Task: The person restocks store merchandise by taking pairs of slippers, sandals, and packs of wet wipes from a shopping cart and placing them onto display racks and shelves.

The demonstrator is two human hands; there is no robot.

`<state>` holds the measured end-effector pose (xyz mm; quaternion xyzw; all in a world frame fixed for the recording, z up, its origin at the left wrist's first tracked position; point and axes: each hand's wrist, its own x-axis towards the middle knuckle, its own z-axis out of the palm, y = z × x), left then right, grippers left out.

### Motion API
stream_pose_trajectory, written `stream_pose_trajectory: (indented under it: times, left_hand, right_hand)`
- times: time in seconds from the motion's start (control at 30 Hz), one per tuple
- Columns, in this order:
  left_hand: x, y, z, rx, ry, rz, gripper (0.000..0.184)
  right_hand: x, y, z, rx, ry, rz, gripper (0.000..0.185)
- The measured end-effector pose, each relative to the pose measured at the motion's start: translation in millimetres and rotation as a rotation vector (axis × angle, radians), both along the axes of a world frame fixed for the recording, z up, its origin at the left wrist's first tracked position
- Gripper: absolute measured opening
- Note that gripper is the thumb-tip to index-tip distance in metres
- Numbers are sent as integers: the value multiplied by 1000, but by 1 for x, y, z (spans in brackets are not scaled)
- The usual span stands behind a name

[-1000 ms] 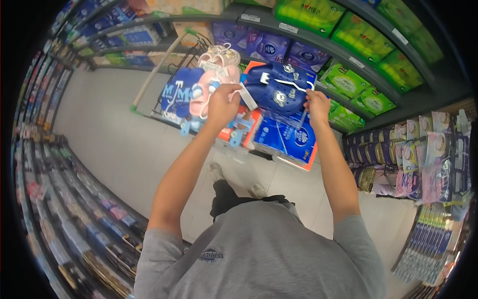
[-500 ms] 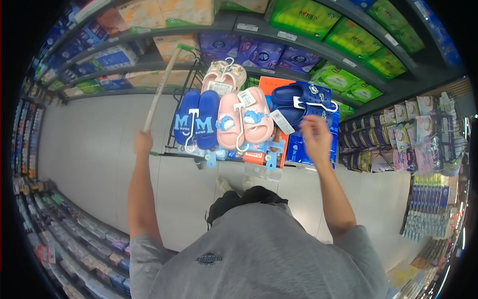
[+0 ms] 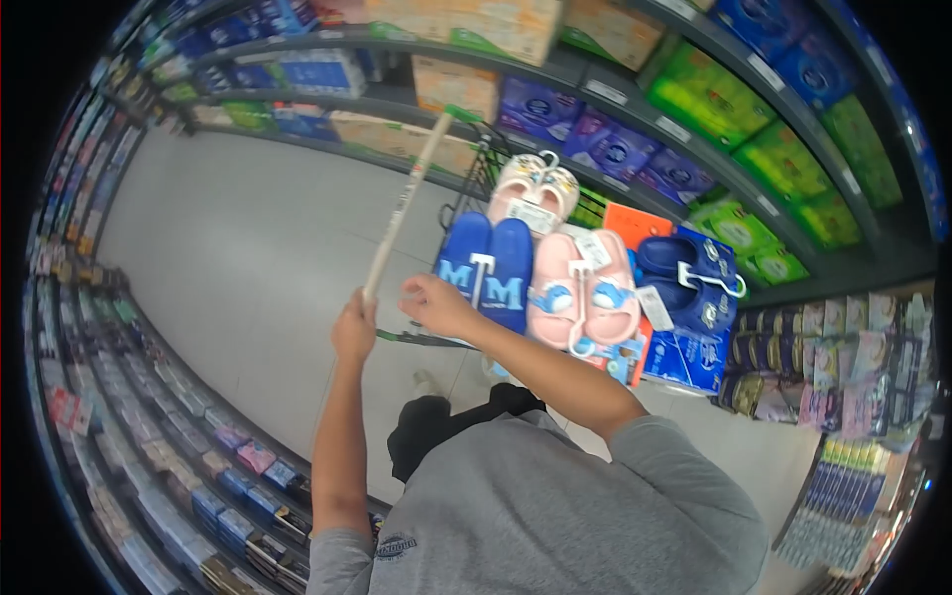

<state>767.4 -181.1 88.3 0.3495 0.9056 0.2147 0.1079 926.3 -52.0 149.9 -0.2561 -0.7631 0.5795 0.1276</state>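
Note:
My left hand [image 3: 354, 325] is closed around the near end of the shopping cart's pale handle [image 3: 405, 208], which has a green end cap at the far end. My right hand [image 3: 436, 305] reaches across the cart, its fingers loosely bent and apart with nothing in them. It is just right of the handle, beside a pair of blue slippers [image 3: 511, 266] with M letters. To their right lie pink slides [image 3: 607, 315] with blue whale figures, then navy clogs [image 3: 666, 270]. Cream-pink clogs [image 3: 555, 188] lie behind. White hangers and tags are on the shoes.
Shelves with green tissue packs [image 3: 729, 94] and purple packs [image 3: 535, 107] run along the far side. Hanging packs [image 3: 833, 327] stand at the right. Another product shelf [image 3: 188, 456] curves along the lower left, beside the pale tiled floor [image 3: 248, 238].
My right hand has left the navy clogs and moved left, toward the handle. My left hand keeps hold of the handle. The view has turned, so the cart appears farther right.

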Motion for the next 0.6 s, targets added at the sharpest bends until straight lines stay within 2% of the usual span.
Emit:
stream_pose_trajectory:
  times: [0.07,0.1,0.17,0.2,0.23,0.27,0.3,0.33,0.37,0.4,0.43,0.47,0.5,0.53,0.57,0.6]
  left_hand:
    - [0,-20,5,17,23,-67,38]
    - [0,-25,8,49,-14,-54,38]
    - [-5,-44,11,100,-44,-11,38]
    - [-14,-58,8,158,-134,57,40]
    - [-29,-78,1,216,-222,125,42]
    - [-50,-109,-15,267,-248,155,44]
    - [-74,-146,-41,322,-272,186,45]
    - [-105,-196,-80,228,-358,199,45]
    - [-133,-257,-119,135,-450,211,44]
    - [-150,-323,-146,131,-636,369,42]
    - [-162,-389,-147,126,-678,444,41]
    - [-170,-465,-170,191,-802,650,39]
    - [-162,-520,-150,88,-715,939,31]
    - [-151,-615,-199,33,-590,1050,28]
    - [-143,-687,-222,-19,-467,1163,25]
    - [-124,-722,-198,-242,-455,1230,24]
  right_hand:
    - [-39,-14,-33,30,-70,-164,50]
    - [-57,-16,-46,77,-135,-212,62]
    - [-84,-20,-46,-112,-321,-270,62]
    - [-93,-33,-40,-89,-228,-394,56]
    - [-107,-31,-53,-252,-205,-379,52]
    - [-120,-31,-71,-283,-292,-453,49]
    - [-126,-29,-79,-430,-286,-476,43]
    - [-133,-33,-81,-637,-96,-615,41]
    - [-138,-28,-95,-677,-29,-683,46]
    - [-143,-25,-96,-727,23,-746,43]
    - [-146,-21,-93,-748,61,-779,42]
    - [-148,-16,-89,-771,97,-824,41]
    - [-153,-10,-85,-737,56,-842,38]
    - [-156,-7,-81,-705,15,-869,35]
    - [-159,-6,-80,-663,-35,-887,35]
    - [-165,-4,-82,-622,-85,-904,35]
